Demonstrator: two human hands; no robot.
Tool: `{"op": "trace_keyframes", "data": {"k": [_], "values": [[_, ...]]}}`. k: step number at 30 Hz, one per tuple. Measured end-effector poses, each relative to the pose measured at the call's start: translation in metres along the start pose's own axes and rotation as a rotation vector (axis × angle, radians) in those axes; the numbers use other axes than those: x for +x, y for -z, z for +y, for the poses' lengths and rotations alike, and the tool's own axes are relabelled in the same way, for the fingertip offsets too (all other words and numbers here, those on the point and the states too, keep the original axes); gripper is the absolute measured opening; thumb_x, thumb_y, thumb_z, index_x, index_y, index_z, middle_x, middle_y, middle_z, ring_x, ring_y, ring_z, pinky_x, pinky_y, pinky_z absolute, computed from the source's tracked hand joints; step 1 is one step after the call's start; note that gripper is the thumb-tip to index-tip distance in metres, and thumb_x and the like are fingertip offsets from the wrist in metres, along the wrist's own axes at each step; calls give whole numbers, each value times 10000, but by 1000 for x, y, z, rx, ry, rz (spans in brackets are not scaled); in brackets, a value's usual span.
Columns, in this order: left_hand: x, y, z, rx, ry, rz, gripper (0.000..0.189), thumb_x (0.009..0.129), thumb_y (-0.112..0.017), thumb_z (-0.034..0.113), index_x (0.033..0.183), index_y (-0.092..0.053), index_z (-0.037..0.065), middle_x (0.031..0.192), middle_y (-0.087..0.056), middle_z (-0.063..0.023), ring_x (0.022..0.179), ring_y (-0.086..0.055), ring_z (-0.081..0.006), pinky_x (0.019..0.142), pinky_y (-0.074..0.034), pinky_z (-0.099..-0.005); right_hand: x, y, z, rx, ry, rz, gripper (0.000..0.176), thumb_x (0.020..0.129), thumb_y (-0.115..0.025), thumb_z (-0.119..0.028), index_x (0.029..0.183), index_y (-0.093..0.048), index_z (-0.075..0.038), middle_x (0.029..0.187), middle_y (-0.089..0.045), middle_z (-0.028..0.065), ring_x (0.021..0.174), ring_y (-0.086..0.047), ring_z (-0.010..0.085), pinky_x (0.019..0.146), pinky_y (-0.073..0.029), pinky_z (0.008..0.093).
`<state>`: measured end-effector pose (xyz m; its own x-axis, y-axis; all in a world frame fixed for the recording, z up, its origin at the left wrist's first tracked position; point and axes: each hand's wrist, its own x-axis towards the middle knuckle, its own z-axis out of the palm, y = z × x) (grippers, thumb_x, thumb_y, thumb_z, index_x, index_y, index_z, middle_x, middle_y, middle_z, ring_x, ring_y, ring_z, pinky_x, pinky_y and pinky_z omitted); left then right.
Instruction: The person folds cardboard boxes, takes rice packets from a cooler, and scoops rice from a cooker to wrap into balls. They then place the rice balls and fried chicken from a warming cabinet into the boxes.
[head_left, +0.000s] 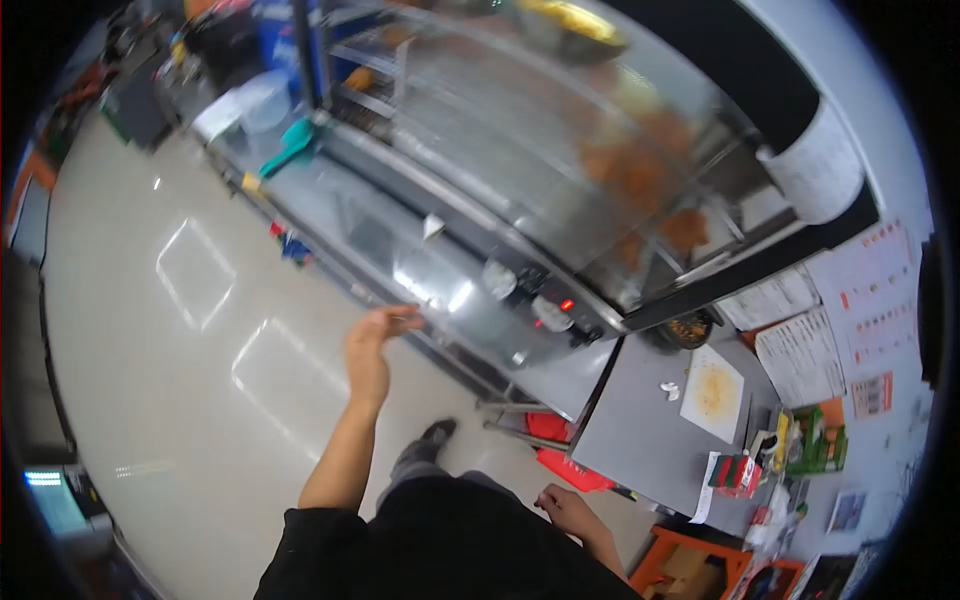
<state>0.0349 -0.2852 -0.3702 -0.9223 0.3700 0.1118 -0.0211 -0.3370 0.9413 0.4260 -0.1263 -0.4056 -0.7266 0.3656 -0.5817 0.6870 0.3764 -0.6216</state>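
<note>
My left hand [375,345] reaches out beside the front edge of a metal counter [370,220], fingers stretched forward with a small gap between them. Nothing shows in it, though the picture is blurred. Low by my hip, my right hand [572,512] hangs with its fingers curled in, and no held thing is visible. A glass-fronted display case [480,130] with blurred orange-brown food [635,170] rises behind the counter. Along the counter lie a teal scoop [288,147], a small white piece [432,227] and crumpled clear plastic [500,280].
To my right stands a grey table [630,430] with a stained white board [714,392], a dark bowl of food [688,330] and a red-and-green box [735,475]. An orange stool [690,560] is below. Glossy floor [200,350] stretches to my left.
</note>
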Motion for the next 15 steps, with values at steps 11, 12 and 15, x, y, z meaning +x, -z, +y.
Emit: {"op": "trace_keyframes", "data": {"k": [11, 12, 15], "values": [[-415, 249, -279, 1093, 1279, -625, 1236, 606, -778, 725, 1463, -336, -47, 1454, -376, -332, 1350, -411, -434, 1110, -380, -464, 91, -183, 106, -138, -267, -446, 713, 874, -638, -592, 1294, -531, -26, 1247, -595, 250, 1185, -585, 360, 987, -470, 412], [-445, 276, -311, 1157, 1355, -667, 1398, 538, -805, 750, 1528, -210, -37, 1548, -242, -328, 1427, -303, -442, 1152, -330, -473, 80, -229, 146, -237, -282, -511, 820, 844, -642, -638, 1382, -465, -46, 1353, -516, 269, 1253, -533, 386, 1021, -447, 445], [-450, 265, -276, 1010, 1719, -360, 1480, 491, -831, 750, 1591, -25, 173, 1601, -87, -278, 1473, -129, -485, 1184, -237, -559, 77, -279, 109, -628, -514, -714, 1094, 764, -646, -737, 1547, -213, -107, 1562, -224, 265, 1411, -334, 430, 1114, -343, 524]]}}
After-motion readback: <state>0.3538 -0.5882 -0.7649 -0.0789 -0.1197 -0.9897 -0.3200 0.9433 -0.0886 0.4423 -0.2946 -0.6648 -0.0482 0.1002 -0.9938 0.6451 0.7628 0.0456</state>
